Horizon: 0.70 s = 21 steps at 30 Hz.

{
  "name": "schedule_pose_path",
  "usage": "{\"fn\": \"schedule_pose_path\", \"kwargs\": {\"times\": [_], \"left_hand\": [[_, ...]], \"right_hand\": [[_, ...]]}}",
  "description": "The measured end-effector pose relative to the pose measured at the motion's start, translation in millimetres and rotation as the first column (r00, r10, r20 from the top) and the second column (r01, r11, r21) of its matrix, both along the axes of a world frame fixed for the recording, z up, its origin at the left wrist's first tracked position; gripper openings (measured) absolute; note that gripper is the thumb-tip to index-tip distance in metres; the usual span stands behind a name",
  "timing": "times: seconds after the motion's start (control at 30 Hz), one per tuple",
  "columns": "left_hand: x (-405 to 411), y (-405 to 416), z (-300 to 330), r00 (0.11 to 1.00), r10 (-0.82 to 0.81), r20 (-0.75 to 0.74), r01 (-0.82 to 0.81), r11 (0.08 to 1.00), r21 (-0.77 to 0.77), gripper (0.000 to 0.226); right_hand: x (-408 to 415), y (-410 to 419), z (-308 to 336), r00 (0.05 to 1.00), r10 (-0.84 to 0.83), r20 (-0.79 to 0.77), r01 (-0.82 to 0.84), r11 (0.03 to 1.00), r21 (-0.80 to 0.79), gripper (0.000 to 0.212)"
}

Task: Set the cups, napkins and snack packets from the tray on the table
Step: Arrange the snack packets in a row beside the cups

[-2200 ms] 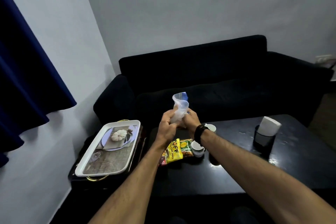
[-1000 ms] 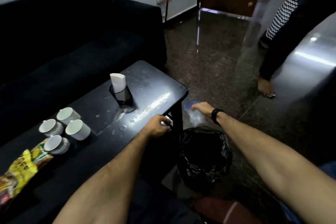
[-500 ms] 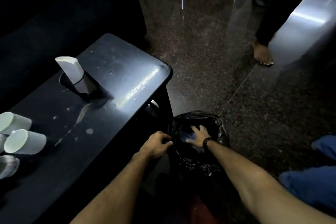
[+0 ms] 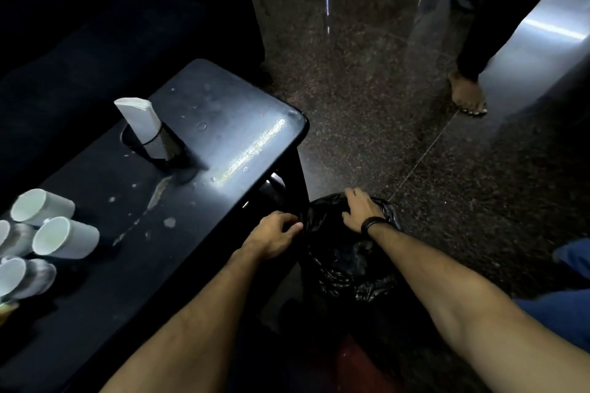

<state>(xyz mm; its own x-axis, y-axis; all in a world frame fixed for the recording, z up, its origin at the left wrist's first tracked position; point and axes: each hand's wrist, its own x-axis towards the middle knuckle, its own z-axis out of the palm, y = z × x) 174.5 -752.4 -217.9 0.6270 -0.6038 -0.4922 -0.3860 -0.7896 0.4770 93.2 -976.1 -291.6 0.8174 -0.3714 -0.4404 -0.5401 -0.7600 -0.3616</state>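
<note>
Black bin bag [image 4: 344, 268] beside the table [image 4: 178, 201]: left hand [image 4: 273, 238] pinches its rim, right hand [image 4: 360, 210] rests open-fingered on the far edge.

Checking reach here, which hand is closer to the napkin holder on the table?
Left. The left hand is by the table edge, nearer the napkin holder; the right hand is over the bin bag.

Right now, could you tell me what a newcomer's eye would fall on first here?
Probably the two hands at the black bin bag beside the table: the left hand pinches its rim, the right hand rests open on it. Next, the white cups on the table's left and the napkins upright in their holder.
</note>
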Motion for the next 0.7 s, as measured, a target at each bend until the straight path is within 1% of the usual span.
{"fn": "schedule_pose_path", "kwargs": {"times": [0.07,0.13,0.2,0.27,0.33,0.4,0.47,0.6,0.7], "left_hand": [[2.3,0.9,18.5,0.999,-0.008,0.043,0.008,1.000,-0.014,0.042],[5.9,4.7,39.4,0.997,-0.001,0.082,0.004,0.999,-0.032,0.041],[8.5,10.2,59.9,0.994,0.017,0.108,-0.010,0.998,-0.064,0.035],[9.2,21.5,81.8,0.987,0.065,0.147,-0.048,0.992,-0.117,0.029],[10.7,36.2,99.9,0.970,0.127,0.208,-0.096,0.984,-0.153,0.030],[10.4,59.4,117.9,0.949,0.184,0.257,-0.142,0.975,-0.172,0.039],[8.7,89.5,135.6,0.927,0.252,0.277,-0.201,0.959,-0.200,0.046],[2.8,165.5,166.0,0.866,0.375,0.331,-0.304,0.920,-0.247,0.049],[-4.0,233.3,182.9,0.796,0.485,0.361,-0.411,0.872,-0.266,0.051]], "right_hand": [[9.1,-9.5,27.1,0.997,-0.006,0.083,0.008,1.000,-0.021,0.055],[18.7,-17.0,58.7,0.991,-0.006,0.133,0.009,1.000,-0.022,0.060],[29.9,-18.9,90.6,0.983,-0.001,0.183,0.000,1.000,0.006,0.065],[41.6,-6.9,121.7,0.968,0.003,0.253,-0.007,1.000,0.014,0.067],[54.5,13.5,148.0,0.944,0.012,0.331,-0.005,1.000,-0.021,0.069],[65.9,42.4,172.8,0.915,0.065,0.398,-0.051,0.998,-0.045,0.072],[77.5,76.0,195.8,0.890,0.140,0.433,-0.128,0.990,-0.056,0.075],[96.9,146.2,232.8,0.818,0.295,0.493,-0.277,0.954,-0.111,0.079],[111.3,202.7,255.5,0.756,0.394,0.523,-0.371,0.916,-0.154,0.080]]}}
